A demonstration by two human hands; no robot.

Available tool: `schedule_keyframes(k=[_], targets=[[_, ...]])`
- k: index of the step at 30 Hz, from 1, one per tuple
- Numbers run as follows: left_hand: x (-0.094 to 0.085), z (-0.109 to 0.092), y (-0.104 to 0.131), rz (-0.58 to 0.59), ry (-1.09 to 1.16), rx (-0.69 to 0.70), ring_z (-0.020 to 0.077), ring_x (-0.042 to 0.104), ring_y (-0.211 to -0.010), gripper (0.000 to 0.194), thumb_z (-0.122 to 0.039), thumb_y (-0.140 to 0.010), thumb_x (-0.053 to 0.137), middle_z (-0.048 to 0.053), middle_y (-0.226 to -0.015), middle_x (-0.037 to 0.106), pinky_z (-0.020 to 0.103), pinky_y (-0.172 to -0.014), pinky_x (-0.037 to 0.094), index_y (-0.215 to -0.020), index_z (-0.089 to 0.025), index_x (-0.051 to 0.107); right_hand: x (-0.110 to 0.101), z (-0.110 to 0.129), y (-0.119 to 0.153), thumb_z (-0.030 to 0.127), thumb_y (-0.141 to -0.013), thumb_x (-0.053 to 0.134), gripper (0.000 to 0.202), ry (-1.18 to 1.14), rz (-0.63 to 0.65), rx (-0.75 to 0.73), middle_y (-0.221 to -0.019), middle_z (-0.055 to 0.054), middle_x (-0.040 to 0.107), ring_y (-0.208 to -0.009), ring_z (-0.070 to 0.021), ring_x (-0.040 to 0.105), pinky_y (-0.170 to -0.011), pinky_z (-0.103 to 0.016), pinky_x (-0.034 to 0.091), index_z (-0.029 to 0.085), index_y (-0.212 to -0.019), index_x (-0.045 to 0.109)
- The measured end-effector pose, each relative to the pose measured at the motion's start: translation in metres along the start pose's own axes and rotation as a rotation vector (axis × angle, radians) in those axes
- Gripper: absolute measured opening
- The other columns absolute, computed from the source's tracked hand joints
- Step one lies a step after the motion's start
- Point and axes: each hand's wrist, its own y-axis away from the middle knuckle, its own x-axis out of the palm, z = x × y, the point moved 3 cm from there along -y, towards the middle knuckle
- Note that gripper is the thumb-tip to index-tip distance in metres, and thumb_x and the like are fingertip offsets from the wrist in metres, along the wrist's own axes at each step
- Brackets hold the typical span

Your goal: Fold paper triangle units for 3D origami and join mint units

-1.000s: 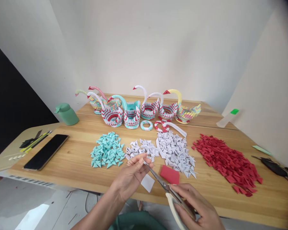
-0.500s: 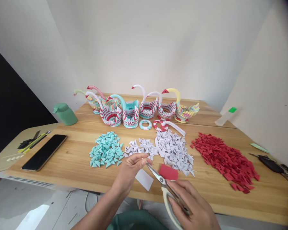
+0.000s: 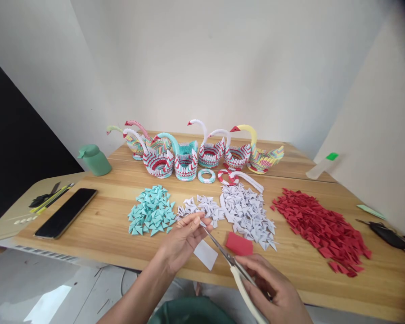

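Observation:
My right hand (image 3: 273,285) is wrapped round the cream handles of a pair of scissors (image 3: 234,265), whose blades point up and left. Their tips reach the fingers of my left hand (image 3: 185,236), which are pinched together; what they hold is too small to make out. Below the blades, a white paper piece (image 3: 205,254) and a red paper piece (image 3: 239,244) lie on the wooden table (image 3: 114,238). Beyond my hands are white folded triangles (image 3: 248,216), with a turquoise heap (image 3: 151,210) to the left and a red heap (image 3: 324,229) to the right.
Several folded-paper swans (image 3: 185,162) stand at the back, with a turquoise-and-white ring (image 3: 206,176) before them. A phone (image 3: 66,213) and a green container (image 3: 95,160) are on the left. Black-handled scissors (image 3: 388,235) lie at the right edge.
The scissor blades look closer together and the handles have swung slightly in my right hand. My left fingers have shifted a little. The whole view has moved slightly.

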Motion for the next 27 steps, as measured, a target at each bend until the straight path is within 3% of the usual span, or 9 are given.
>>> schedule_keyframes(k=[8, 14, 19, 21, 27], targets=[[0.004, 0.0, 0.002, 0.045, -0.019, -0.006, 0.0182, 0.068, -0.081, 0.021, -0.023, -0.072, 0.078, 0.006, -0.082, 0.072, 0.034, -0.09, 0.047, -0.089, -0.013, 0.071, -0.001, -0.004, -0.003, 0.031, -0.086, 0.056, 0.028, 0.034, 0.053, -0.018, -0.104, -0.008, 0.07, -0.086, -0.0192, 0.068, -0.066, -0.021, 0.056, 0.024, -0.11, 0.068], [0.004, 0.0, 0.004, 0.037, -0.05, 0.004, 0.0187, 0.068, -0.08, 0.021, -0.023, -0.071, 0.079, 0.007, -0.081, 0.073, 0.034, -0.088, 0.046, -0.088, -0.013, 0.071, 0.0, -0.001, -0.002, 0.03, -0.087, 0.054, 0.026, 0.099, 0.048, -0.039, -0.097, -0.006, 0.07, -0.077, -0.0164, 0.068, -0.061, -0.019, 0.055, 0.023, -0.109, 0.067], [0.007, 0.004, 0.002, -0.034, -0.161, 0.096, 0.0184, 0.068, -0.077, 0.024, -0.024, -0.065, 0.083, 0.008, -0.078, 0.075, 0.033, -0.085, 0.046, -0.083, -0.013, 0.073, 0.008, 0.009, 0.003, 0.022, -0.085, 0.057, 0.034, 0.335, -0.132, -0.302, -0.1, -0.008, 0.068, -0.087, -0.0196, 0.068, -0.073, -0.025, 0.056, 0.024, -0.118, 0.061], [0.007, 0.005, 0.0, -0.053, -0.147, 0.115, 0.0181, 0.068, -0.077, 0.023, -0.024, -0.064, 0.083, 0.007, -0.078, 0.075, 0.032, -0.085, 0.046, -0.082, -0.013, 0.073, 0.012, 0.012, 0.005, 0.02, -0.085, 0.057, 0.036, 0.404, -0.161, -0.343, -0.102, -0.009, 0.067, -0.089, -0.0208, 0.068, -0.075, -0.026, 0.056, 0.023, -0.121, 0.06], [0.001, -0.003, -0.005, -0.053, -0.02, 0.062, 0.0183, 0.07, -0.079, 0.027, -0.023, -0.063, 0.085, 0.005, -0.08, 0.075, 0.03, -0.088, 0.047, -0.084, -0.013, 0.072, 0.01, 0.014, 0.004, 0.028, -0.085, 0.057, 0.025, 0.167, -0.098, -0.19, -0.092, -0.006, 0.069, -0.072, -0.0163, 0.067, -0.056, -0.019, 0.054, 0.024, -0.107, 0.068]])
